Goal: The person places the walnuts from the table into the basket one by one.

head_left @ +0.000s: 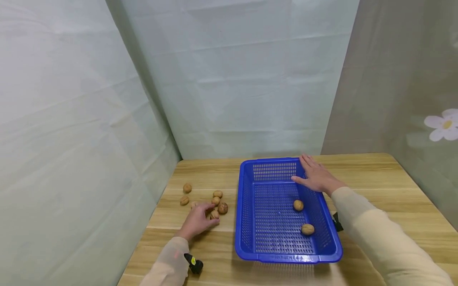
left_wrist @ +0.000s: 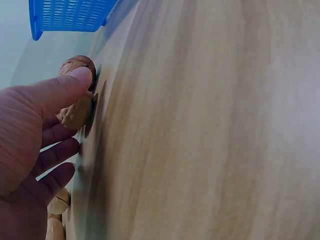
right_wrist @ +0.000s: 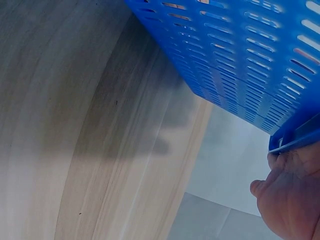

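My left hand (head_left: pixel 198 219) is low over the table among loose walnuts, its thumb and forefinger on either side of one walnut (head_left: pixel 214 214). In the left wrist view the thumb lies across this walnut (left_wrist: pixel 77 114), and the other fingers spread loosely behind. Right beside it sits a darker walnut (head_left: pixel 223 208). My right hand (head_left: pixel 317 176) rests on the far right rim of a blue plastic basket (head_left: pixel 247 254), fingers extended along the corner and thumb pointing inward. Inside the basket lie two walnuts, one farther back (head_left: pixel 298 205) and one nearer (head_left: pixel 307 229).
Several more walnuts lie left of the basket, among them one at the far left (head_left: pixel 187 188) and one near the basket (head_left: pixel 217 194). The wooden table (head_left: pixel 386 186) ends at a pale cloth backdrop (head_left: pixel 232 91) behind and on both sides.
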`<action>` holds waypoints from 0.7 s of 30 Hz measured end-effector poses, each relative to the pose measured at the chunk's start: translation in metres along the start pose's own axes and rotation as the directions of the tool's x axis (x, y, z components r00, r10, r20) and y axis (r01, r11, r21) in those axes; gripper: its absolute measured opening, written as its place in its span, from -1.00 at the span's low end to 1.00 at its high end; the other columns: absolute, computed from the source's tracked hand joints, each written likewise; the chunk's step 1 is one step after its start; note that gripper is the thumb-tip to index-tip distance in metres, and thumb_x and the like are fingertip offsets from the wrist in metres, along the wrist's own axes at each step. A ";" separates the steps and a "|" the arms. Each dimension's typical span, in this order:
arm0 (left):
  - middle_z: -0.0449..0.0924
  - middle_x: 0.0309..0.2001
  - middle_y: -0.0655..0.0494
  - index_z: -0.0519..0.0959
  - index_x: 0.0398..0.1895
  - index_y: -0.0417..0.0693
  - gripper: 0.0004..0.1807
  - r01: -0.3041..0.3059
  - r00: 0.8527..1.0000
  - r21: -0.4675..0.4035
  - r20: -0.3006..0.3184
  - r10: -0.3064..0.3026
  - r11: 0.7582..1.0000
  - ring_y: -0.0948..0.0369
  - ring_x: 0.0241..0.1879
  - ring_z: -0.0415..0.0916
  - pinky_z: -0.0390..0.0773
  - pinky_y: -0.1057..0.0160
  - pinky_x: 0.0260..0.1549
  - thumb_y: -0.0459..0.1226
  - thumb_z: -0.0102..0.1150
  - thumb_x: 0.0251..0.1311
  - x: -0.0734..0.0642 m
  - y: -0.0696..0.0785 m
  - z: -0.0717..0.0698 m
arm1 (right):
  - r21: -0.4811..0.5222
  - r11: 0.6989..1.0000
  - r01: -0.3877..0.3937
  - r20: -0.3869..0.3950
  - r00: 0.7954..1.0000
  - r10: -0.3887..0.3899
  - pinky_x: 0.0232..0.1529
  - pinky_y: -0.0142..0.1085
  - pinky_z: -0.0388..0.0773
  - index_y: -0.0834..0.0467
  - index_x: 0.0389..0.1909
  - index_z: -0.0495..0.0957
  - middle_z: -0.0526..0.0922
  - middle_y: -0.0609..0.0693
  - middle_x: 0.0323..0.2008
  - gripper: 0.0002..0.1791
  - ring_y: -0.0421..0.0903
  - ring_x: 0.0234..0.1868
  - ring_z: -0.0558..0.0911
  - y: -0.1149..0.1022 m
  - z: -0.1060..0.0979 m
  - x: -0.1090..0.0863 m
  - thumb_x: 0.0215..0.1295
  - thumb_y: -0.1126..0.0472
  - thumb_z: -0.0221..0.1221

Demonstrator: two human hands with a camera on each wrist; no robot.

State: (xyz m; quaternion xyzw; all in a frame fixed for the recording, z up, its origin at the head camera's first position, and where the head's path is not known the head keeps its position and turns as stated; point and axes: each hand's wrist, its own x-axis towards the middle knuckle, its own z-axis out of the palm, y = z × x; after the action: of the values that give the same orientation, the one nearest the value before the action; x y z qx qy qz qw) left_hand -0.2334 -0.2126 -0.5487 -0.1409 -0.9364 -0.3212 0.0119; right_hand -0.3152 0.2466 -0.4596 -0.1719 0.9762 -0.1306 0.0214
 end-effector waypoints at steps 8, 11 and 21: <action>0.60 0.01 -0.01 0.65 -0.04 -0.13 -0.54 -0.001 1.000 0.036 -0.020 0.002 0.999 -0.03 0.10 0.47 0.39 -0.05 0.11 -0.17 0.49 -0.04 -0.001 -0.004 0.001 | 0.008 1.000 -0.005 0.005 1.000 0.005 0.33 0.29 -0.21 0.31 0.50 -0.22 -0.21 0.28 0.50 0.06 0.24 0.48 -0.24 -0.002 0.000 0.001 0.33 -0.35 -0.05; 0.60 0.01 -0.01 0.64 -0.03 -0.12 -0.56 -0.005 0.999 0.027 -0.038 0.006 1.000 -0.02 0.10 0.48 0.43 -0.04 0.09 -0.20 0.47 -0.01 -0.002 -0.001 -0.001 | 0.010 1.000 -0.002 0.001 1.000 0.002 0.33 0.29 -0.20 0.32 0.49 -0.21 -0.21 0.28 0.49 0.05 0.25 0.48 -0.23 -0.004 0.000 0.002 0.34 -0.33 -0.03; 0.60 -0.02 0.12 0.61 0.07 -0.04 -0.54 -0.146 0.983 -0.003 -0.111 0.145 0.989 0.13 0.03 0.52 0.52 0.04 -0.01 -0.17 0.42 0.06 0.020 0.056 -0.027 | 0.015 1.000 0.004 0.013 1.000 -0.004 0.32 0.29 -0.19 0.36 0.48 -0.20 -0.20 0.33 0.48 0.06 0.29 0.46 -0.18 -0.002 -0.002 -0.002 0.34 -0.37 -0.09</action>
State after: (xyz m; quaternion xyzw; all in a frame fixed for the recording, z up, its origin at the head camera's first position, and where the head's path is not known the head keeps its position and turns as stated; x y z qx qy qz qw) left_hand -0.2390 -0.1813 -0.4915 -0.1912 -0.9197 -0.3320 0.0864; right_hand -0.3127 0.2460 -0.4575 -0.1747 0.9746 -0.1369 0.0287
